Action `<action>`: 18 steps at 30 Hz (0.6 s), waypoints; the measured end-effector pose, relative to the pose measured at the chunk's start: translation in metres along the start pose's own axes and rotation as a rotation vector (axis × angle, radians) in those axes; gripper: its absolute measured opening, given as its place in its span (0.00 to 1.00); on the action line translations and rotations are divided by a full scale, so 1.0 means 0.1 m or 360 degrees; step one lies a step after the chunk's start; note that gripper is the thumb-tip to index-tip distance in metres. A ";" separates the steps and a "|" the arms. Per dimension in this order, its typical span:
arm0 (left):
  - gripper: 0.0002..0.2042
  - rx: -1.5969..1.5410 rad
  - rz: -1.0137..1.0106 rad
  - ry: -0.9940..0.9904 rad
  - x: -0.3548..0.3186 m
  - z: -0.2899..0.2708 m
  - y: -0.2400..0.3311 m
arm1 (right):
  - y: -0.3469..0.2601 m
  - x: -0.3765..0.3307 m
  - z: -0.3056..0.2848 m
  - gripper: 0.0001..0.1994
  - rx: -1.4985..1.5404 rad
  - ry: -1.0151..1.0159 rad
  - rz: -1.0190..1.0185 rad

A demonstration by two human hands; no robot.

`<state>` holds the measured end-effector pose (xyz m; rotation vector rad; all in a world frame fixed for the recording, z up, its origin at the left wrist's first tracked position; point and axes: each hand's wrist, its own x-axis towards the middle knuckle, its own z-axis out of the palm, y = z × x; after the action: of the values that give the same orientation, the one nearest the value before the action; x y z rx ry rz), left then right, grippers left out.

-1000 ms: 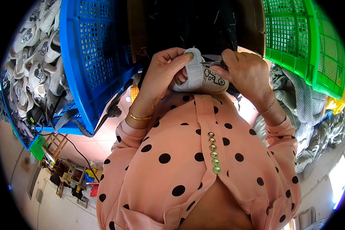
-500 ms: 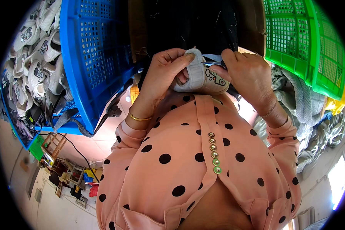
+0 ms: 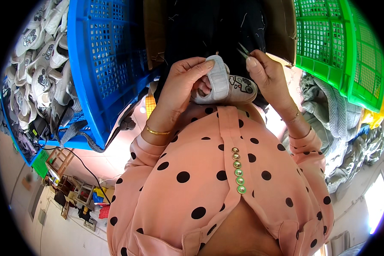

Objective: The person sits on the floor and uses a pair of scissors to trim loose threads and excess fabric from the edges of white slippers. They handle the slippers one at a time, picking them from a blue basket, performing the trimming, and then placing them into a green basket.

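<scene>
Close to my body, above the lap, my left hand (image 3: 183,80) grips a small pale shoe (image 3: 220,82). Its thumb presses the light grey collar while the fingers reach inside the opening. A dark outlined vehicle design with small red marks decorates the shoe's toe, which points right. My right hand (image 3: 270,76) is closed around thread snips (image 3: 243,50), raised to the right of the shoe and apart from it. Two thin pointed blades stick out past the fingertips; the grip is hidden in the hand.
At the left stands a blue plastic crate (image 3: 82,64), beside a heap of similar pale shoes (image 3: 42,81). A green crate (image 3: 350,64) is on the right, above grey fabric pieces (image 3: 328,106). Cardboard (image 3: 281,30) flanks my dark-clothed legs (image 3: 213,30), dotted with loose threads.
My right hand has pulled back from the shoe, and the snips now point up and away from its collar. The left hand keeps its hold on the shoe almost unmoved.
</scene>
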<state>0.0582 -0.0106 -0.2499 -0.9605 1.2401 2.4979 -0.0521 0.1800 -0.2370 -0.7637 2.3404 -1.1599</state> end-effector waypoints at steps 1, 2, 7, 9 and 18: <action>0.12 -0.0001 -0.0007 -0.0018 0.00 0.00 0.00 | -0.01 -0.01 -0.04 0.20 -0.0178 -0.0011 -0.0138; 0.12 -0.0002 -0.0014 -0.0035 0.01 -0.01 0.01 | -0.02 -0.01 -0.08 0.20 -0.0357 -0.0023 -0.0276; 0.12 0.0029 -0.0007 -0.0043 0.01 0.00 0.01 | -0.17 0.03 -0.30 0.21 -0.1079 -0.0230 -0.0662; 0.12 0.0034 0.0003 -0.0026 0.00 0.01 0.01 | -0.18 0.04 -0.31 0.21 -0.1126 -0.0262 -0.0694; 0.12 0.0091 0.0029 -0.0005 -0.01 0.03 0.01 | -0.24 0.05 -0.31 0.20 -0.1260 -0.0380 -0.0685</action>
<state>0.0572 -0.0086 -0.2468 -0.9358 1.3178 2.4623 -0.0673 0.1831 -0.2002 -1.6254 2.4635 -0.1874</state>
